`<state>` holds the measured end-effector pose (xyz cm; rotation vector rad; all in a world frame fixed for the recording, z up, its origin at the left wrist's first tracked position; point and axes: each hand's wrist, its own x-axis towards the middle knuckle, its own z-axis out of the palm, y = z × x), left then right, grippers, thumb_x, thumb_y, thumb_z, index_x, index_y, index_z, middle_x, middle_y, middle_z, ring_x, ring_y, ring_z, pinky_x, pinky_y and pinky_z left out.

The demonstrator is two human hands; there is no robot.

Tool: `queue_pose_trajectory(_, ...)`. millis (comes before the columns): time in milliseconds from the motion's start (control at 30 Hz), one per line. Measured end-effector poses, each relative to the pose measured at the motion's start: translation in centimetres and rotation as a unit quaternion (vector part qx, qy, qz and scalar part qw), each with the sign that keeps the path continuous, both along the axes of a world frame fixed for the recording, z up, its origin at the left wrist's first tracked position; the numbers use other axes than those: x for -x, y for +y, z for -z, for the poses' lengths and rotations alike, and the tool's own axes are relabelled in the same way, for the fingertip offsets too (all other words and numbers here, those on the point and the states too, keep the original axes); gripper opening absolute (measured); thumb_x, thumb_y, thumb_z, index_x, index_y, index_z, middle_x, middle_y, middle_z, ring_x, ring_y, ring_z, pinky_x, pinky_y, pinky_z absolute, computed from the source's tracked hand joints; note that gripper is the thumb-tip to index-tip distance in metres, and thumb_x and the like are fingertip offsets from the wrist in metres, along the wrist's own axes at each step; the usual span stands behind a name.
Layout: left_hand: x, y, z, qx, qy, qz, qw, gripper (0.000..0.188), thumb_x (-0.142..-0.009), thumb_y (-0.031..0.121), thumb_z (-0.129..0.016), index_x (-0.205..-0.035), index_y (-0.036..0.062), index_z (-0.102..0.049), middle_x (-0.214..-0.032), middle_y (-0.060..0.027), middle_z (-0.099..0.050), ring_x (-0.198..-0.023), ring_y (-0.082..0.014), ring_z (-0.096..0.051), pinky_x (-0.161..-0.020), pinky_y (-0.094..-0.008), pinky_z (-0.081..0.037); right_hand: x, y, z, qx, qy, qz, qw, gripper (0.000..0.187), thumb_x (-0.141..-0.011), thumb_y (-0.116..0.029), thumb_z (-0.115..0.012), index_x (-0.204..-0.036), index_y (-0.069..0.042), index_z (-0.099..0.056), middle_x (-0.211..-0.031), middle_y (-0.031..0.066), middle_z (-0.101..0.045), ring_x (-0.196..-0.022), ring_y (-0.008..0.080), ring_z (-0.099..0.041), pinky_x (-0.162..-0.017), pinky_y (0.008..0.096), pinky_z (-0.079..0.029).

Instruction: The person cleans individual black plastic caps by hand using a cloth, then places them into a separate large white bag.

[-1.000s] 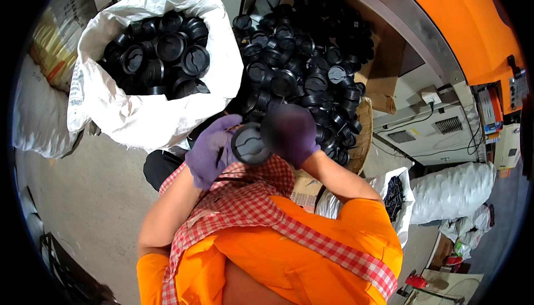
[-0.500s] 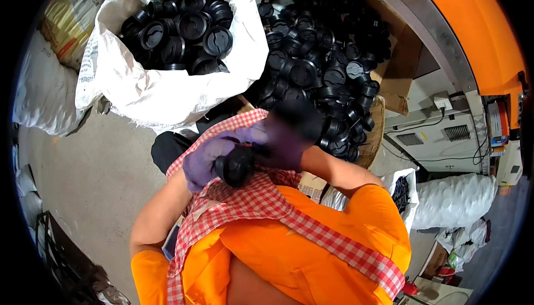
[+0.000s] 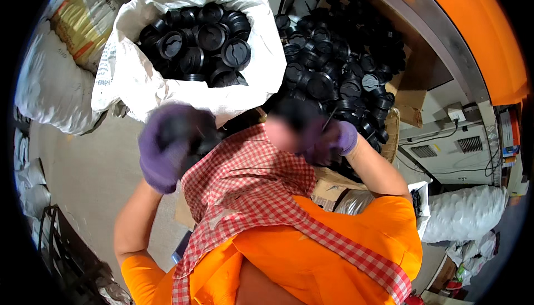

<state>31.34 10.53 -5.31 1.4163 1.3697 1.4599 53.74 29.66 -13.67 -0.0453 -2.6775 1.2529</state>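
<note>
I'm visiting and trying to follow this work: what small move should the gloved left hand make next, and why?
Probably raise the left hand over the near rim of the white sack and release the black piece: the hand seems to hold it, though blurred, by the sack's near side, and black caps lie inside.

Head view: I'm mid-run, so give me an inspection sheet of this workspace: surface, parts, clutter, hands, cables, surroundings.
Surface: grey floor, visible at left.
Parts: round black caps in an open white sack; a heap of caps to its right.
Clutter: filled sacks at far left and right.
Hands: left hand, purple-gloved, holds a blurred black part near the open sack; right hand, also gloved, grip unclear.
Cables: dark cable along the pale cabinet at right.
Surroundings: orange panel at upper right.
</note>
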Motion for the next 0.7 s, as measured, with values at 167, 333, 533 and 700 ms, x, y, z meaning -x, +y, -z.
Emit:
queue_pose_trajectory(167,-7.0,3.1,4.0,0.128,-0.373,0.079,0.915,0.048,-0.074,0.004,-0.056,-0.122,0.0026,-0.049,-0.123,-0.0160,-0.051,-0.107,-0.0255,-0.054,-0.092,-0.0378,-0.045,1.9,-3.1,-2.3,-0.144,0.245,0.187,0.940,0.020,-0.070,-0.020,-0.068,-0.084,-0.007,-0.065,-0.083,0.0082,-0.062,-0.071,0.0293,-0.060,-0.064,0.0377,-0.047)
queue_pose_trajectory(333,-4.9,4.0,3.3,-0.078,0.376,-0.010,0.923,0.056,-0.072,0.009,-0.065,-0.125,0.0084,-0.048,-0.119,-0.0177,-0.051,-0.105,-0.0308,-0.056,-0.089,-0.0366,-0.048,0.5,0.7,-0.1,-0.342,0.283,0.323,0.836,0.013,-0.074,-0.009,-0.055,-0.083,-0.008,-0.065,-0.086,0.0072,-0.065,-0.082,0.0283,-0.062,-0.073,0.0384,-0.047)
queue_pose_trajectory(533,1.4,8.9,-1.2,-0.209,0.482,-0.246,0.814,0.068,-0.068,0.008,-0.071,-0.131,0.0051,-0.046,-0.125,-0.0180,-0.051,-0.114,-0.0352,-0.051,-0.096,-0.0384,-0.041,-3.3,6.4,5.4,-0.128,-0.127,0.610,0.771,0.044,-0.080,-0.019,-0.062,-0.119,-0.002,-0.053,-0.119,0.0200,-0.056,-0.115,0.0359,-0.051,-0.099,0.0398,-0.039)
queue_pose_trajectory(700,-5.2,8.9,4.4,0.226,-0.238,0.054,0.943,0.048,-0.093,0.028,-0.052,-0.132,0.0022,-0.042,-0.107,-0.0087,-0.059,-0.092,-0.0169,-0.058,-0.075,-0.0282,-0.050,-3.0,2.3,4.8,-0.236,0.146,0.556,0.783,0.032,-0.075,-0.012,-0.059,-0.106,-0.004,-0.057,-0.094,0.0162,-0.060,-0.089,0.0357,-0.057,-0.079,0.0440,-0.045)
